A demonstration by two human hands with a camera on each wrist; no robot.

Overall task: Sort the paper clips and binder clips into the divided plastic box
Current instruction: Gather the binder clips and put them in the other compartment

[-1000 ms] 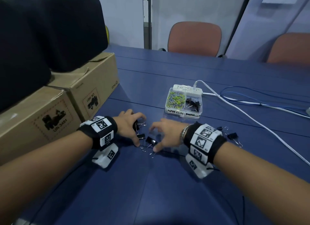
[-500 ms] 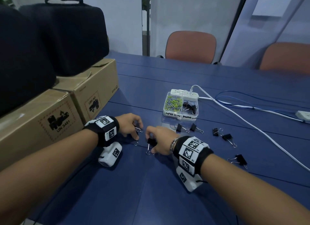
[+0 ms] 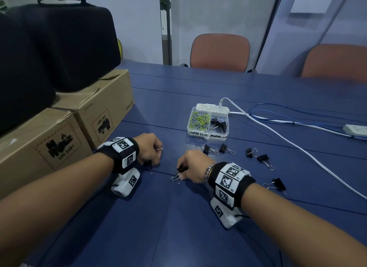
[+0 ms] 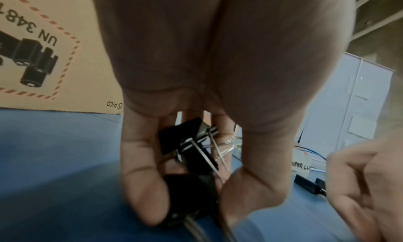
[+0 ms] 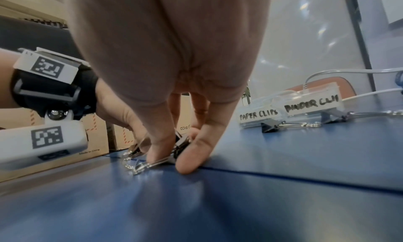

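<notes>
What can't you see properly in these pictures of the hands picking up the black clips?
- How many binder clips the left hand holds: left wrist view, palm and blur hide them.
- The clip under the right hand: right wrist view, fingers cover most of it.
- The last letters of the divided box's binder label: head view, too small.

cardboard boxes (image 3: 65,131) crowding left, cables (image 3: 297,147) right

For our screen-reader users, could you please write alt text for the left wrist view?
A left hand grips several black binder clips just above a blue table, beside a cardboard box.
</notes>
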